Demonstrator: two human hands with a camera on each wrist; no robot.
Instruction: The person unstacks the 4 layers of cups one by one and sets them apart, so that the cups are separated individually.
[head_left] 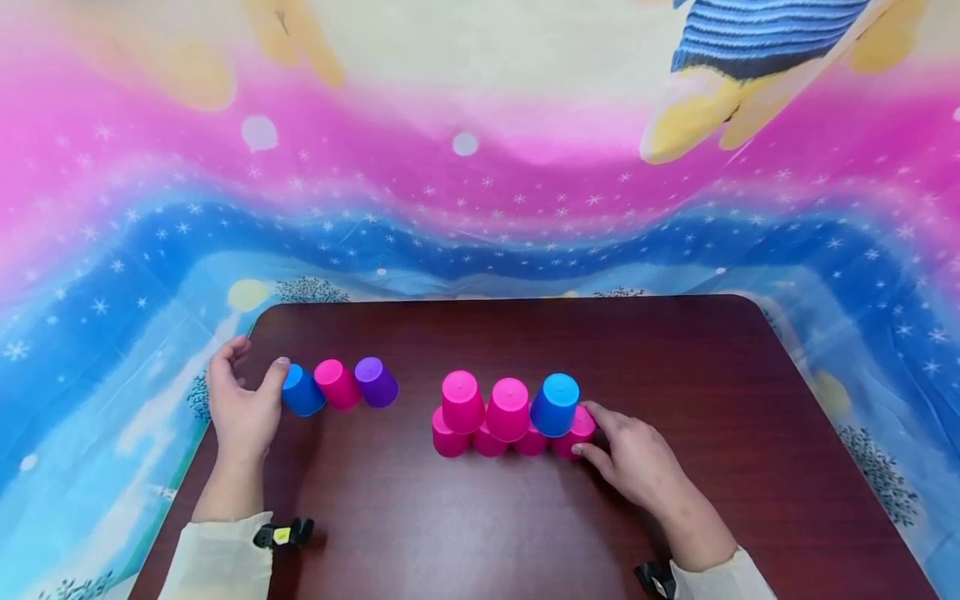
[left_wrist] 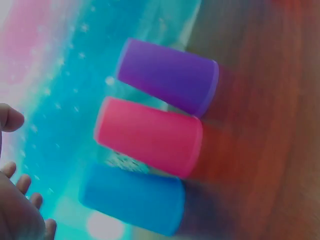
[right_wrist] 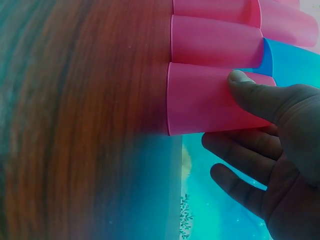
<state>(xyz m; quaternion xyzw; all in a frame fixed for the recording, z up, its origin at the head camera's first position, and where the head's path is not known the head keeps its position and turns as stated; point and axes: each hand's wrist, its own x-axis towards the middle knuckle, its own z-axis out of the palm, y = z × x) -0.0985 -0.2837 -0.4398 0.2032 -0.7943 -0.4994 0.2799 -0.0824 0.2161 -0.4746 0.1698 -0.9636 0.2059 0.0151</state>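
My right hand (head_left: 637,458) holds the pink cup (head_left: 579,433) at the right end of a row of several upside-down pink cups. In the right wrist view the thumb lies on that cup's near side, with fingers against its outer side. Two pink cups (head_left: 462,402) and a blue cup (head_left: 555,406) stand upside down on this row. My left hand (head_left: 243,417) is spread beside another blue cup (head_left: 303,391), apart from it in the left wrist view. A pink cup (head_left: 337,385) and a purple cup (head_left: 377,382) stand upside down to its right.
The dark wooden table (head_left: 360,517) bears all the cups. Behind it and at its sides hangs a colourful patterned cloth (head_left: 480,208). A gap of bare table separates the left row from the two-level stack. Black straps (head_left: 285,534) sit at the cuffs.
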